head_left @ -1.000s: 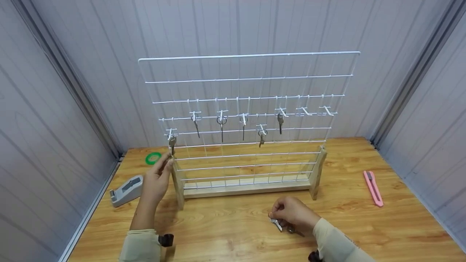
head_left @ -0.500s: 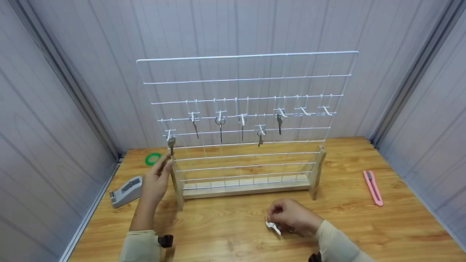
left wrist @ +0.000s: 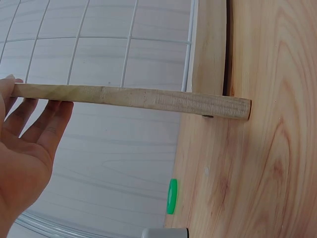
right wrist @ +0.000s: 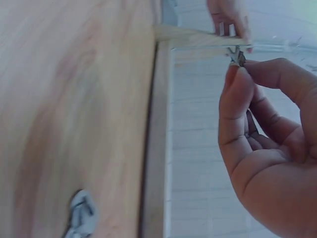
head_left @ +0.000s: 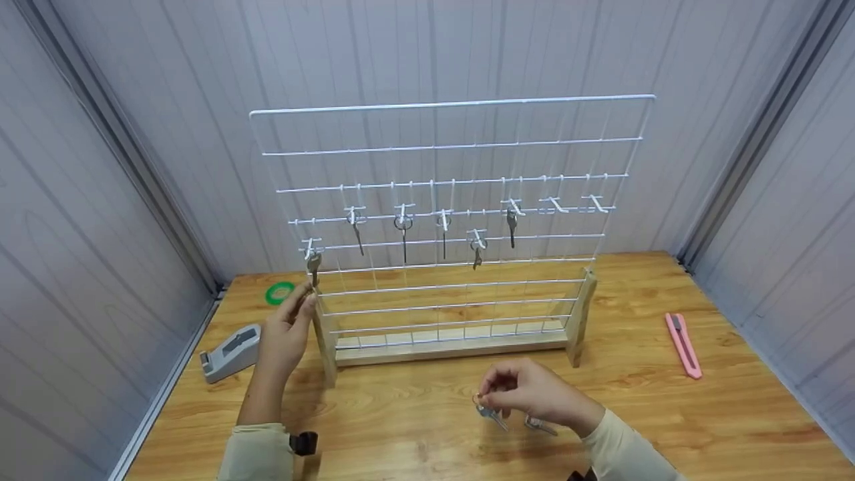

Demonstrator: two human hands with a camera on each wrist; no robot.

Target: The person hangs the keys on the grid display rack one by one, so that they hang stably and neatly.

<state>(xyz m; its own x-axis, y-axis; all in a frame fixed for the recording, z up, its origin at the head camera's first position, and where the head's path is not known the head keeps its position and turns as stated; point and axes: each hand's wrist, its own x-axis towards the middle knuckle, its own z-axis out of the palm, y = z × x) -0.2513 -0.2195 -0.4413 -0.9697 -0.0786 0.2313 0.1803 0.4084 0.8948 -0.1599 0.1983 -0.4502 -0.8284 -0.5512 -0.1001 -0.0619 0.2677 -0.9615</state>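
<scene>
My left hand [head_left: 284, 337] holds the top of the wooden post [left wrist: 133, 97] at the left end of a white wire grid rack [head_left: 454, 344]; in the left wrist view the fingers lie along one side of it and the thumb tip on the other. Between thumb and index finger, my right hand [head_left: 531, 394] pinches the ring of a silver key [head_left: 493, 418], raised in front of the rack. Another key [head_left: 541, 425] lies on the table below that hand. Several keys [head_left: 404, 244] hang by rings from white hooks on the grid.
Two hooks [head_left: 556, 206] at the grid's right carry no key. A grey tape dispenser [head_left: 230, 354] and a roll of green tape [head_left: 279, 292] are on the left of the wooden table [head_left: 414, 427]. On the right lies a pink utility knife [head_left: 684, 347]. Panel walls enclose the table.
My right hand has picked the key up from the table and shifted slightly left with it, uncovering the other key. The left hand has stayed on the post.
</scene>
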